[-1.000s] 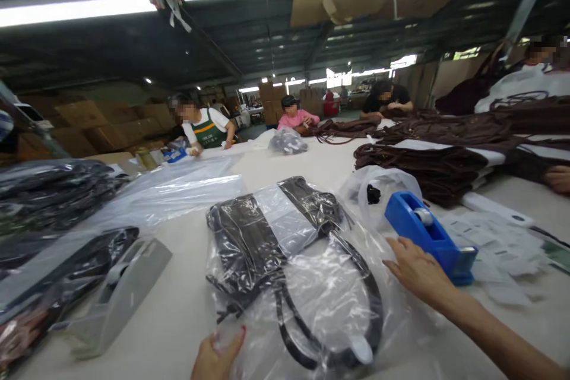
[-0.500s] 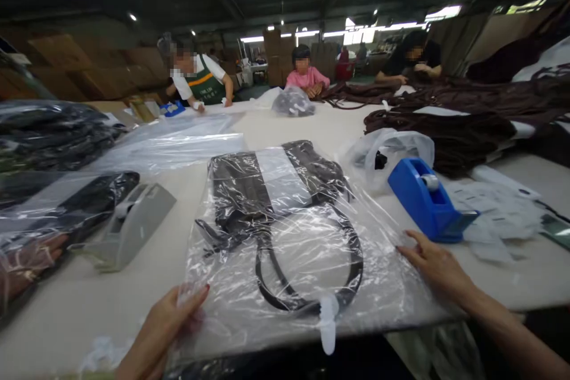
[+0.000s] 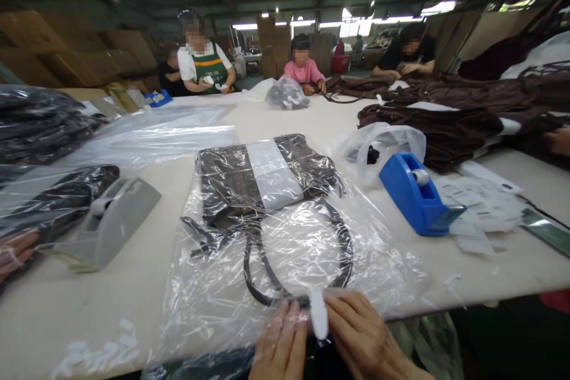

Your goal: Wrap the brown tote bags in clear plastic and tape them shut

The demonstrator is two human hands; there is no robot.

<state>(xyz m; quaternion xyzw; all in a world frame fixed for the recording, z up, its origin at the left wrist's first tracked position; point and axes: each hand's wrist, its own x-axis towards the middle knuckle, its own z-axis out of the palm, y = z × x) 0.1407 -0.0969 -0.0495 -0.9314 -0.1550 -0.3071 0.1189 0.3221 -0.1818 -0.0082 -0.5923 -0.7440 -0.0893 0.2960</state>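
A clear plastic bag (image 3: 374, 261) lies on the table in front of me, its near part at the table edge. Inside is a dark brown handbag (image 3: 227, 181) with a pale band (image 3: 271, 175) round its body and its strap looped toward me. A white tag (image 3: 319, 314) hangs at the near end of the strap. My left hand (image 3: 282, 338) is just left of this tag, fingers over the plastic and strap end. From the right, my right hand (image 3: 363, 329) grips the bag's near edge. Both thumbs are mostly hidden.
To the right stand a blue tape dispenser (image 3: 409, 196), white labels (image 3: 483, 208) and a pile of brown bags (image 3: 414, 130). At left are a grey tape dispenser (image 3: 120, 219), another person's hand (image 3: 15, 252) and wrapped bags (image 3: 40, 124). Flat plastic bags (image 3: 178, 139) lie farther back; co-workers stand beyond.
Both my hands have moved inward from the plastic bag's two sides to its near edge, meeting at the white tag. The co-worker in the green apron has straightened up.
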